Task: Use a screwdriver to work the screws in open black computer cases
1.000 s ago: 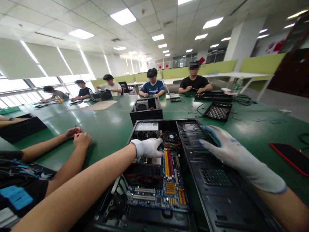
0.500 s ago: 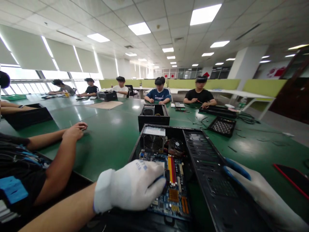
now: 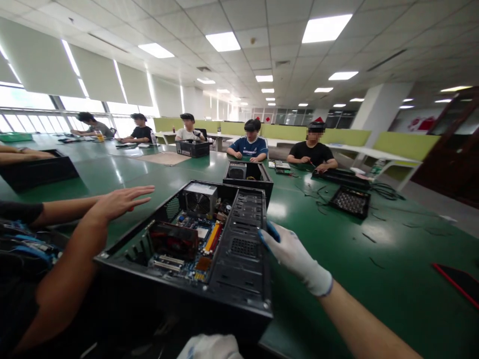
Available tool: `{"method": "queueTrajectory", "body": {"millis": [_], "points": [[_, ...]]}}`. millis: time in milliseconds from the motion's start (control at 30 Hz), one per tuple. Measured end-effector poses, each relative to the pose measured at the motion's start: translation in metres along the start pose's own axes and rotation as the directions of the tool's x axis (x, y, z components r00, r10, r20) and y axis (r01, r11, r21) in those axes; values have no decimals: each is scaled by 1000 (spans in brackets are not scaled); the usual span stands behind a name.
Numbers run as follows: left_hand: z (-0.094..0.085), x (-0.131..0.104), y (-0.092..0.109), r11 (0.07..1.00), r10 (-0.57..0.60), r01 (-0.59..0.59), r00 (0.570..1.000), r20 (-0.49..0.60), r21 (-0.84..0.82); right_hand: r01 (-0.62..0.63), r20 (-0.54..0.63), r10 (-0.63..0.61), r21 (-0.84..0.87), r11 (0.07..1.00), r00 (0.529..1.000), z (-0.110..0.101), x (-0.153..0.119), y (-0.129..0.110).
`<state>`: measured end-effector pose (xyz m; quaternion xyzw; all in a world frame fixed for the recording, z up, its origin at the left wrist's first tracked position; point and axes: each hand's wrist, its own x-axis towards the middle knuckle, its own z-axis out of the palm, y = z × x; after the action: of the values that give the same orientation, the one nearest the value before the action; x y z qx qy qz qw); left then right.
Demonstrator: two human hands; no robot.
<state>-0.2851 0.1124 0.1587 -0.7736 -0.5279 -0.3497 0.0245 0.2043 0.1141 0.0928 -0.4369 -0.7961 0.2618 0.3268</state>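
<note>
An open black computer case (image 3: 239, 284) lies on its side before me, with the motherboard facing up. Inside are a power supply (image 3: 200, 199), a dark graphics card (image 3: 174, 239) and yellow and red memory slots (image 3: 213, 237). My right hand (image 3: 290, 249), in a white glove with blue-coated fingers, grips the case's right edge. At the bottom of the view, close to the case's front side, only the back of my gloved left hand (image 3: 211, 346) shows. Its fingers are hidden, so its hold cannot be made out.
A co-worker's bare hand (image 3: 116, 202) is spread beside the case's left edge. Directly behind stands another black case (image 3: 249, 174). To the right lie a black tray (image 3: 351, 201), loose cables (image 3: 385, 190) and a red-edged dark object (image 3: 456, 284). Several people sit around the green table (image 3: 337, 309).
The case has shifted left and turned. My left hand has come off the motherboard and down to the near side; my right hand remains at the right edge. The co-worker's fingers have spread.
</note>
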Motion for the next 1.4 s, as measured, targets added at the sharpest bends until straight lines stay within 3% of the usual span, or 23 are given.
{"method": "queueTrajectory", "body": {"millis": [33, 100, 133, 200, 233, 300, 367, 433, 567, 700, 900, 1100, 1267, 1400], "points": [[6, -5, 1, 1000, -16, 16, 1000, 5, -2, 24, 19, -24, -30, 999, 1000, 13, 13, -7], [38, -30, 34, 999, -44, 44, 998, 39, -6, 39, 80, -30, -121, 992, 996, 40, 38, -20], [63, -48, 62, 998, -54, 55, 993, 106, -11, 36, 93, -20, -179, 983, 996, 52, 50, -26], [124, -91, 129, 993, -121, 120, 992, 47, 10, 12, 89, 10, -250, 968, 996, 73, 72, -34], [155, -112, 160, 995, -104, 104, 991, 79, 2, 9, 92, 16, -263, 965, 996, 81, 82, -36], [212, -145, 203, 996, -84, 86, 990, 114, -9, 18, 116, 13, -263, 965, 993, 92, 100, -36], [251, -162, 215, 997, -75, 76, 993, 92, -17, 39, 150, 1, -263, 964, 989, 97, 113, -34], [272, -165, 205, 997, -72, 73, 997, 34, -32, 60, 179, -11, -268, 962, 984, 101, 124, -30], [283, -158, 180, 995, -93, 91, 995, -48, -41, 104, 232, -34, -299, 949, 972, 106, 142, -16], [277, -154, 184, 970, -185, 180, 983, -18, -165, 103, 245, 1, -415, 904, 970, 99, 162, 9], [271, -146, 192, 946, -224, 223, 974, 26, -237, -3, 98, 94, -676, 737, 991, 67, 217, 53], [275, -151, 188, 934, -245, 252, 968, 60, -254, -88, -16, 122, -784, 615, 992, 43, 265, 86], [276, -148, 190, 949, -216, 212, 976, 5, -233, -97, -20, 143, -824, 558, 990, 33, 282, 95], [275, -142, 194, 971, -160, 140, 983, -91, -196, -77, -16, 121, -853, 516, 993, 29, 276, 88]]}}
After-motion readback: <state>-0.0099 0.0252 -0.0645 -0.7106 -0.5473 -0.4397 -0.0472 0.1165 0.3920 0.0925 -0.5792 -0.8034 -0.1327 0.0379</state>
